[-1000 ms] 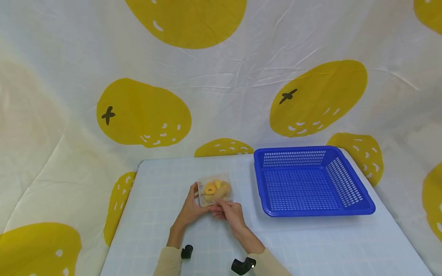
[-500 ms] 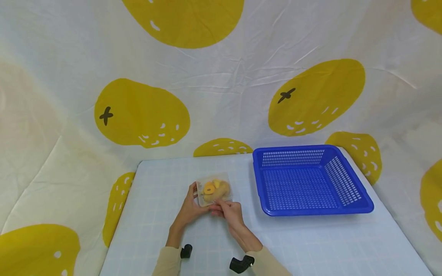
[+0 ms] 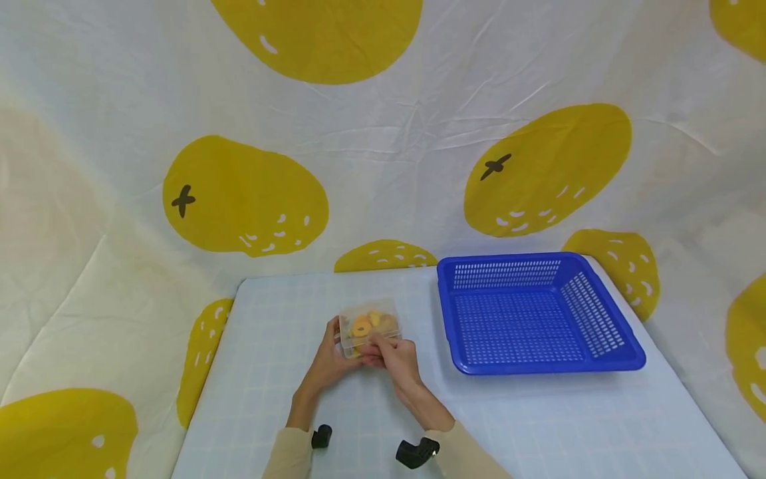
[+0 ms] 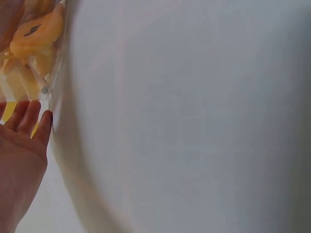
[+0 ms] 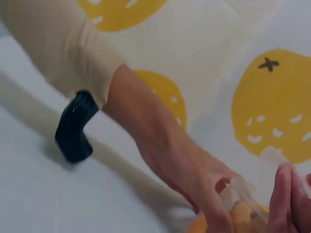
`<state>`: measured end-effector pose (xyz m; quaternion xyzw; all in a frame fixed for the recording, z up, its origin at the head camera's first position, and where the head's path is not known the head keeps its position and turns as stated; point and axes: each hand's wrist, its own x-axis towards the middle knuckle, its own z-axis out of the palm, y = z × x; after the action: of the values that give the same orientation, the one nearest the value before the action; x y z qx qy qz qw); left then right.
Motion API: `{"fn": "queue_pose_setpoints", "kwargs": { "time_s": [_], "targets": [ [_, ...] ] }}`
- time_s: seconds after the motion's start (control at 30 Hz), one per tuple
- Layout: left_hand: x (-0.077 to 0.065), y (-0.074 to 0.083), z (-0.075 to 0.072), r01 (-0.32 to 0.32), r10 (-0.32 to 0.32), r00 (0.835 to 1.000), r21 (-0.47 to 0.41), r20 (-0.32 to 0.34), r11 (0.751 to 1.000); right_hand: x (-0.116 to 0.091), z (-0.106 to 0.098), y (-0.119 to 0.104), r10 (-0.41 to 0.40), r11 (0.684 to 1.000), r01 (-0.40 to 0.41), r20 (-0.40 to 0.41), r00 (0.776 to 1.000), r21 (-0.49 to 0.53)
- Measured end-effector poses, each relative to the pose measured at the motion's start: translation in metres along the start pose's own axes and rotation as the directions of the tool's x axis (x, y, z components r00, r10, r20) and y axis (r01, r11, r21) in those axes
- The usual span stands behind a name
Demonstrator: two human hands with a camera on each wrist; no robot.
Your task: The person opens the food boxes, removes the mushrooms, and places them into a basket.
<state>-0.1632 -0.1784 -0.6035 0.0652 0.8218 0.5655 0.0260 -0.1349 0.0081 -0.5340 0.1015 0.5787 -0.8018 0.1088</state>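
A clear square plastic box [image 3: 353, 342] with yellow and orange pieces [image 3: 362, 326] inside, one ring-shaped, is held over the front part of the table. My left hand [image 3: 329, 359] grips it from the left and below, thumb along the near edge. With thumb and fingers my right hand [image 3: 399, 359] pinches the near edge of the clear lid [image 3: 374, 313], which is raised at that side. Seen from the left wrist, orange pieces [image 4: 39, 36] show through the plastic above the left palm [image 4: 22, 155]. The right wrist view catches the right fingers [image 5: 286, 204] beside the clear plastic.
To the right on the pale checked table [image 3: 287, 313] stands a blue perforated basket [image 3: 541, 367]. A white cloth with large yellow fruit prints [image 3: 245, 196] hangs behind and around the table. Each sleeve carries a black wrist camera [image 3: 417, 454].
My right hand has moved slightly up and away from me, lifting the near edge of the lid from the box. The left hand keeps its grip.
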Motion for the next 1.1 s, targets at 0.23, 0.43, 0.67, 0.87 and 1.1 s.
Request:
{"fn": "queue_pose_setpoints", "kwargs": {
  "time_s": [0.23, 0.43, 0.67, 0.87, 1.1],
  "targets": [
    [0.000, -0.002, 0.003, 0.040, -0.040, 0.999, 0.012, -0.006, 0.999, 0.000, -0.010, 0.000, -0.196, 0.974, 0.186, -0.069, 0.978, -0.131],
    [-0.001, -0.001, 0.003, 0.014, -0.014, 1.000, 0.014, -0.006, 1.000, 0.005, -0.026, -0.002, -0.408, 0.875, 0.374, -0.053, 0.911, -0.306],
    [-0.002, 0.003, 0.002, 0.064, -0.064, 0.998, 0.002, 0.003, 0.998, 0.020, -0.038, -0.006, -0.539, 0.760, 0.520, 0.068, 0.839, -0.389],
    [-0.005, 0.009, -0.002, 0.117, -0.118, 0.992, 0.033, 0.044, 0.993, 0.031, -0.037, -0.015, -0.488, 0.762, 0.476, 0.095, 0.868, -0.438],
    [-0.008, 0.024, -0.016, 0.208, -0.212, 0.973, 0.050, 0.095, 0.977, 0.039, -0.032, -0.025, -0.470, 0.755, 0.454, 0.093, 0.878, -0.473]
  ]
}}
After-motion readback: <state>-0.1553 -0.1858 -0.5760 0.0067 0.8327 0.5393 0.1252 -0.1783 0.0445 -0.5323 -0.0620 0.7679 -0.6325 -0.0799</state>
